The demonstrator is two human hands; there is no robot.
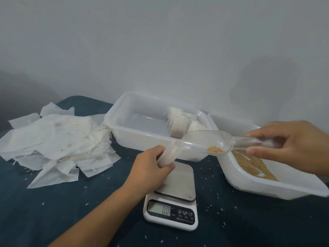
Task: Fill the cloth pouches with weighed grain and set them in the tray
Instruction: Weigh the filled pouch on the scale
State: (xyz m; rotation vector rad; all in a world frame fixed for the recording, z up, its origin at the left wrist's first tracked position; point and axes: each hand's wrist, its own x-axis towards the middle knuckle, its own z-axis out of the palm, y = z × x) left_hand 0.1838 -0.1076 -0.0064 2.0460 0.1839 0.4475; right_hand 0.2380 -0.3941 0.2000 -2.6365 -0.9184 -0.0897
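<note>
Open dark-blue cloth tabletop [53, 211] runs from 6 to 8 o'clock of the white digital kitchen scale [171, 200] (only stray grains there). Blocking: heap of white cloth pouches [57, 139] at 10, clear rectangular plastic tray [124, 125] at 12, tilted white grain tub [267, 186] at 3

A clear glossy plastic scoop [208, 142], thin matt white cloth pouches [55, 138], translucent smooth plastic tray [124, 132], brushed metal scale platform [179, 180], dark soft cloth table cover [53, 211].
</note>
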